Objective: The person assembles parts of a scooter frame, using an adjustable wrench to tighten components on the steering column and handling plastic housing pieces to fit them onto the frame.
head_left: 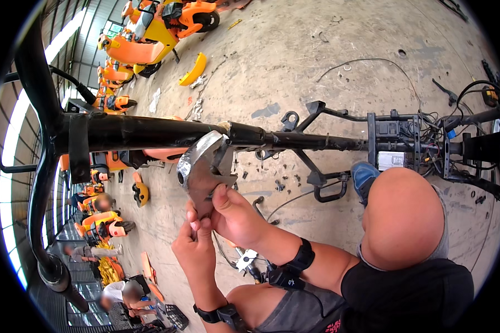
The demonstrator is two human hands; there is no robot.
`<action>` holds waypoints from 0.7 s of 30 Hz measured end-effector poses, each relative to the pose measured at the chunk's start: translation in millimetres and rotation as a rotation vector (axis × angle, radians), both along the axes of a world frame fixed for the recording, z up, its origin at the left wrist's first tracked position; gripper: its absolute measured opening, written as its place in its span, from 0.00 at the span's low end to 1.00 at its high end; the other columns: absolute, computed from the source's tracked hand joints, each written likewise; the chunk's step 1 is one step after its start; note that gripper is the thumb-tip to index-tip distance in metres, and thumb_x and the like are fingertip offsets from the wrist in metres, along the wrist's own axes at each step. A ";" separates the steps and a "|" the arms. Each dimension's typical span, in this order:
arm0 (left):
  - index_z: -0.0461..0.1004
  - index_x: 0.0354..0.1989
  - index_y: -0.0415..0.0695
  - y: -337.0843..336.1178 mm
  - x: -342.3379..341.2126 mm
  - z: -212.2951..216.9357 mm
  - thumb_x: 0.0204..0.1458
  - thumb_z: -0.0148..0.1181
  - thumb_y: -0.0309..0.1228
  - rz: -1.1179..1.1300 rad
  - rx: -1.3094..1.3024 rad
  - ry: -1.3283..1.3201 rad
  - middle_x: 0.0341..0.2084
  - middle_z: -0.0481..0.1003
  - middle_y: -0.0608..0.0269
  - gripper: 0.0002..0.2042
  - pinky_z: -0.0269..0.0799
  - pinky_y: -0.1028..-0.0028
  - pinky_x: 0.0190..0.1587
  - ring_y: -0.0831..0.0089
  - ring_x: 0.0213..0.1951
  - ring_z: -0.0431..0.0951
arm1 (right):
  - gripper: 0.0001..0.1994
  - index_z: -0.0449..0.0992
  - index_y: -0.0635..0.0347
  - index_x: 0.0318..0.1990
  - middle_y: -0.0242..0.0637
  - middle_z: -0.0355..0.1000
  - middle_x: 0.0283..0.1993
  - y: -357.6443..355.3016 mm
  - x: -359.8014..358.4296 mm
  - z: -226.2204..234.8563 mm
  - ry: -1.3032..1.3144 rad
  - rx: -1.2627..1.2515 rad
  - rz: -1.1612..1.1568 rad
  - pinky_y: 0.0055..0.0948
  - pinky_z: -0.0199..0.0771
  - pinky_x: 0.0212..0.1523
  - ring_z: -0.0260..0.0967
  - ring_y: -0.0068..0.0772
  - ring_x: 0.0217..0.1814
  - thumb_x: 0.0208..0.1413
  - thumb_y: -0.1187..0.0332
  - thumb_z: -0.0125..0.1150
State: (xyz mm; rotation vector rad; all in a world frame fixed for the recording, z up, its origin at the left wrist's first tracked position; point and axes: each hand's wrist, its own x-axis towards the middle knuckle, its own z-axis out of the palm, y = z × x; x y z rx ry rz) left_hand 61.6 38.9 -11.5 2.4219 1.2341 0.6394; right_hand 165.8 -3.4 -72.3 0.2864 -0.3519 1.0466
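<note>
Both my hands hold a grey, bent metal bracket (201, 176) with a shiny, crumpled-looking upper edge and a hole at its left end. My right hand (236, 219) is closed around its lower part, the thumb pressed on its face. My left hand (193, 248) pinches its bottom end, fingers bent and close to my right fingers. The bracket's top overlaps a black scooter frame tube (144, 132) in view; I cannot tell whether they touch. Black handlebars (39, 194) join the frame at the left.
Right along the frame sit a silver-labelled box (391, 160) and loose wires (428, 133). Small bolts and parts (283, 183) lie on the concrete floor, with a yellow curved panel (193, 70) farther off. Orange scooters (150, 44) and other people (122, 293) are at the left.
</note>
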 end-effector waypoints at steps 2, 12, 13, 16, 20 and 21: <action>0.72 0.27 0.35 3.9 -6.8 0.3 0.53 0.64 0.39 0.048 -0.011 -0.034 0.11 0.63 0.67 0.17 0.54 0.75 0.20 0.82 0.18 0.57 | 0.29 0.66 0.62 0.50 0.37 0.68 0.42 8.5 -8.9 2.1 0.039 0.020 0.012 0.30 0.68 0.47 0.66 0.30 0.43 0.59 0.41 0.46; 0.72 0.24 0.37 18.8 -11.7 26.3 0.42 0.74 0.31 0.005 0.293 -0.116 0.13 0.72 0.64 0.14 0.62 0.80 0.23 0.84 0.19 0.67 | 0.26 0.65 0.59 0.53 0.36 0.68 0.44 23.0 -22.4 20.7 0.194 0.171 -0.014 0.29 0.64 0.48 0.64 0.30 0.45 0.60 0.45 0.47; 0.71 0.25 0.37 17.1 -12.1 27.8 0.48 0.69 0.29 -0.011 0.372 -0.065 0.13 0.66 0.73 0.12 0.57 0.81 0.22 0.85 0.18 0.61 | 0.28 0.62 0.58 0.58 0.35 0.67 0.45 22.7 -23.0 21.2 0.188 0.184 -0.004 0.27 0.63 0.48 0.64 0.28 0.45 0.61 0.46 0.47; 0.72 0.22 0.38 13.8 -11.3 39.4 0.38 0.75 0.31 0.005 0.544 -0.032 0.11 0.69 0.65 0.15 0.61 0.78 0.21 0.81 0.17 0.65 | 0.27 0.62 0.57 0.59 0.34 0.67 0.46 24.5 -25.7 28.0 0.252 0.235 0.039 0.26 0.62 0.47 0.64 0.27 0.47 0.61 0.46 0.47; 0.72 0.22 0.39 17.8 -7.4 46.5 0.34 0.75 0.30 -0.048 0.644 0.009 0.11 0.67 0.63 0.15 0.60 0.76 0.20 0.75 0.16 0.65 | 0.31 0.55 0.55 0.65 0.37 0.67 0.48 28.9 -21.1 24.4 0.272 0.341 0.102 0.34 0.60 0.57 0.63 0.33 0.53 0.60 0.47 0.48; 0.71 0.22 0.39 23.2 -9.5 42.7 0.34 0.75 0.29 -0.050 0.598 0.018 0.11 0.67 0.63 0.15 0.61 0.76 0.21 0.76 0.16 0.65 | 0.31 0.55 0.55 0.65 0.37 0.67 0.48 29.3 -19.9 23.0 0.267 0.341 0.100 0.34 0.60 0.57 0.63 0.33 0.53 0.60 0.47 0.48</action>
